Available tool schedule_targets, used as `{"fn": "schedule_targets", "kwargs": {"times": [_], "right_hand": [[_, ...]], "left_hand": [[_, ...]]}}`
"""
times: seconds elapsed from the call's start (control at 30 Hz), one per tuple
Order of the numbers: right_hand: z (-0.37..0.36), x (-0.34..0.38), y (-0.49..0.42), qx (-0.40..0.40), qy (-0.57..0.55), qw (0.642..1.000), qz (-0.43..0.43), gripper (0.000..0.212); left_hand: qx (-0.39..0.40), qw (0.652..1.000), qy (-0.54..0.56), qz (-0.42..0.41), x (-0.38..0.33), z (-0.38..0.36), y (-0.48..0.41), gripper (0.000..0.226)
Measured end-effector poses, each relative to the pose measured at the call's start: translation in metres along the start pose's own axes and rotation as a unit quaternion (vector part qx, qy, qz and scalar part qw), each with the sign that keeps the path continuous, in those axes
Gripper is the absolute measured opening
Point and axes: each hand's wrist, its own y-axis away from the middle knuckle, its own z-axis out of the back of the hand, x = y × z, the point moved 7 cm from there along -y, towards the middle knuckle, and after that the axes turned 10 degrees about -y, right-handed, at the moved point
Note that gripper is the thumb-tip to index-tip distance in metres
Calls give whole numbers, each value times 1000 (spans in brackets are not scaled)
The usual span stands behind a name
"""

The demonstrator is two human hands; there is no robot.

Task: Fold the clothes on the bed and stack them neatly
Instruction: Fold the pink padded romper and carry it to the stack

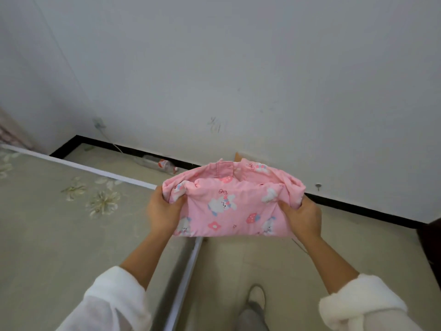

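Holding the pink garment (229, 206) up in front of me, I have both hands on it, 1 at each short end. My left hand (164, 211) has its fingers curled round the bunched cloth at the left end, and my right hand (303, 218) grips the right end the same way, with cloth gathered over the knuckles. The garment is folded into a wide, flat bundle printed with white rabbits, strawberries, flowers and small bows. Its upper edge stands open like a pocket, and a strip of plain pink shows at the back. It hangs in the air between my hands, over the corner of the bed (59, 235) and the floor (262, 254) beside it. I cannot tell whether its lower edge touches the bed.

The bed lies to my left, covered in pale green cloth with a flower pattern, with a white edge (133, 180) along its far side. Both my white sleeves are pushed up my forearms. A plastic bottle (162, 164) lies on its side on the floor against the black skirting (358, 206), near a thin white cable (112, 144) that runs down from the wall (238, 68). My shoe (256, 295) shows on the floor below the garment. Something dark (430, 242) sits at the right edge.
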Motion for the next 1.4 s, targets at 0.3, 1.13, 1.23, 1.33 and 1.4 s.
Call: {"fn": "schedule_targets", "kwargs": {"times": [0.3, 1.13, 1.23, 1.33, 1.4], "right_hand": [[-86, 48, -236, 97, 81, 984, 126, 28], [-539, 277, -447, 375, 108, 860, 329, 32], [-595, 307, -438, 403, 115, 840, 345, 34], [-652, 336, -425, 436, 113, 820, 353, 35], [-691, 356, -415, 454, 110, 806, 362, 36]], "left_hand": [[-98, 992, 3, 81, -30, -105, -162, 40], [-367, 884, 7, 288, 58, -9, -446, 43], [-393, 870, 24, 296, 66, 19, -466, 33], [-431, 848, 20, 307, 77, 48, -481, 38], [-454, 834, 18, 314, 89, 68, -492, 35]]}}
